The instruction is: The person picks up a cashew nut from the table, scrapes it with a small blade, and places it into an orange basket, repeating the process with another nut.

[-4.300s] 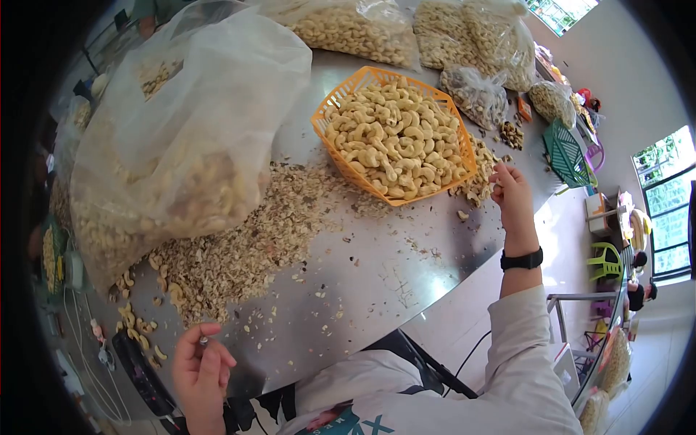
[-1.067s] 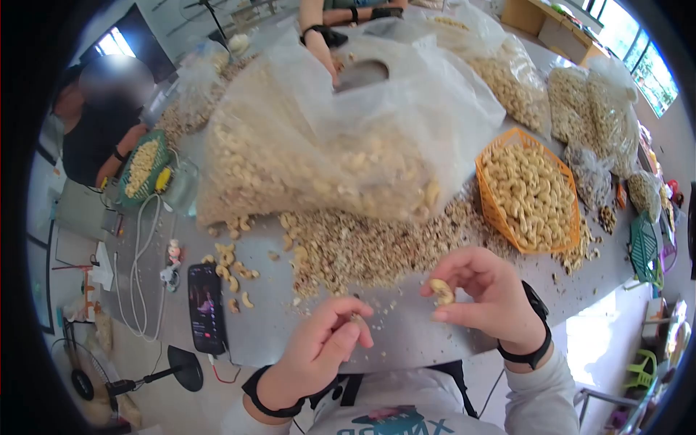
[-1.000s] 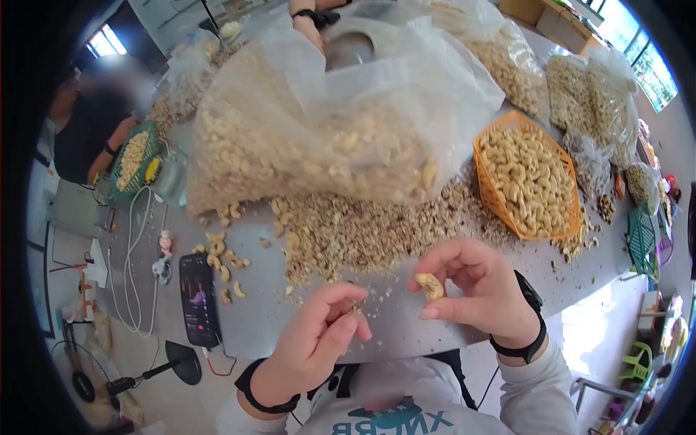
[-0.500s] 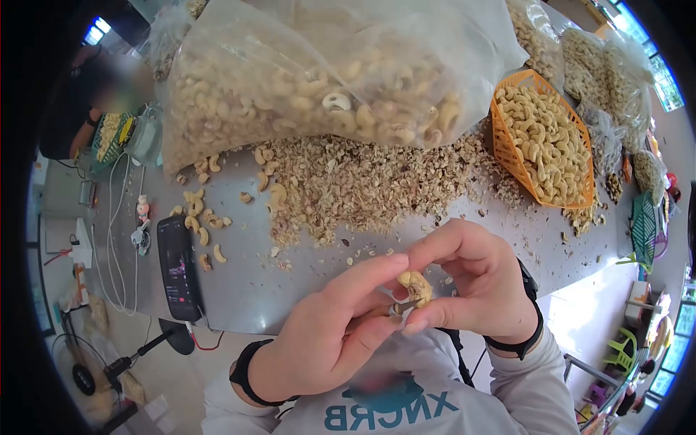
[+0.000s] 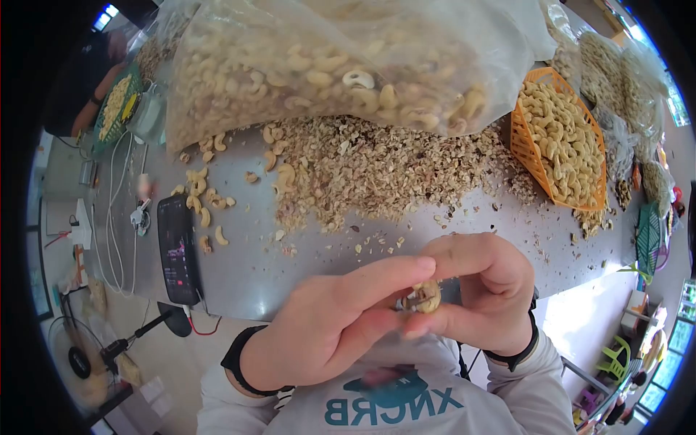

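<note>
Just over the table's near edge, my right hand [image 5: 489,293] pinches a cashew [image 5: 428,296] between thumb and fingertips. The nut's surface has brown patches of skin. My left hand [image 5: 319,322] is closed from the other side around a small metal tool [image 5: 407,303]. Only the tool's shiny end shows, touching the cashew; my fingers hide its remainder. Beyond both hands lies a broad heap of cashew skin flakes [image 5: 362,174].
Behind the flakes lies a large plastic bag of cashews [image 5: 326,80]. An orange basket [image 5: 518,138] of cashews stands right. Loose cashews [image 5: 205,216] and a phone [image 5: 176,250] lie left. A person's arm [image 5: 104,85] is beside a green basket [image 5: 130,90] at far left.
My hands have drawn closer around the cashew, and it has turned between my fingers. The metal tool's end now lies against the nut. The whole view has shifted slightly.
</note>
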A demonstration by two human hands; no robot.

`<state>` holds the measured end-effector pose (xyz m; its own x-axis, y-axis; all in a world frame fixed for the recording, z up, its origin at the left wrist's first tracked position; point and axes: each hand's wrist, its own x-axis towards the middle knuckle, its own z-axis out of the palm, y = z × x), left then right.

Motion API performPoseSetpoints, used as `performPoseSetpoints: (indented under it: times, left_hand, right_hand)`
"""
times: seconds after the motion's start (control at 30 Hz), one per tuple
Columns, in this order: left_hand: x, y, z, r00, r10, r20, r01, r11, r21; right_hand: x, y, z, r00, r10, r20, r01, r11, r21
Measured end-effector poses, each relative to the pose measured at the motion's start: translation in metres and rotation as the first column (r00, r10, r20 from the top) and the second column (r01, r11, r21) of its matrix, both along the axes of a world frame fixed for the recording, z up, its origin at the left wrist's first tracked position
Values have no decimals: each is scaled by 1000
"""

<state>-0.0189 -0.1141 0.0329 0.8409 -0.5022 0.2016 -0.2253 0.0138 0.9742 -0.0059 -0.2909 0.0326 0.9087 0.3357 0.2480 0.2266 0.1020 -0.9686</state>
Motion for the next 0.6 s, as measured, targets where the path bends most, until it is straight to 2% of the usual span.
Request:
performPoseSetpoints:
  times: [0.17, 0.27, 0.47, 0.57, 0.6]
  left_hand:
    - [3, 0, 0, 967, 73, 242, -119, 976, 183]
    - [3, 0, -3, 937, 102, 333, -194, 947, 257]
    - [2, -5, -24, 806, 249, 538, -411, 888, 204]
    - [1, -5, -24, 781, 268, 564, -457, 862, 222]
    - [1, -3, -23, 815, 240, 527, -421, 871, 254]
  right_hand:
    - [-6, 7, -13, 997, -77, -13, 78, 995, 54]
    - [-8, 8, -18, 997, -60, -38, 62, 995, 73]
    - [-10, 16, -22, 979, -142, -148, 148, 988, 33]
    - [-11, 19, -21, 969, -146, -201, 160, 985, 59]
    - [-11, 20, -21, 969, -146, -200, 162, 985, 64]
